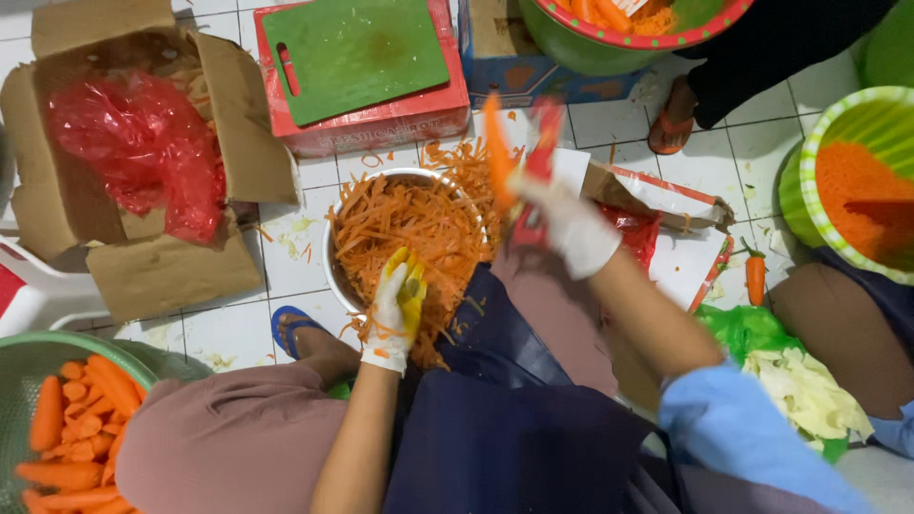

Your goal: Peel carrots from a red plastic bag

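Observation:
My left hand (395,306), in a white glove stained yellow, rests on a heap of shredded carrot (409,224) that fills a metal bowl (332,271) on the tiled floor. My right hand (569,227), also in a white glove, is raised over the bowl's right side and grips a red-handled peeler (541,157). A long orange carrot strip (497,152) stands up beside the peeler, blurred by motion. Carrot shreds lie spilled on the tiles behind the bowl and on my dark blue apron.
An open cardboard box (67,190) with red plastic stands left. Behind the bowl a green cutting board (354,49) lies on a red box. A green basket of peeled carrots (76,419) sits bottom left. Another person's sandalled foot (671,124), green tubs, a whole carrot (755,278) and cabbage (804,390) are right.

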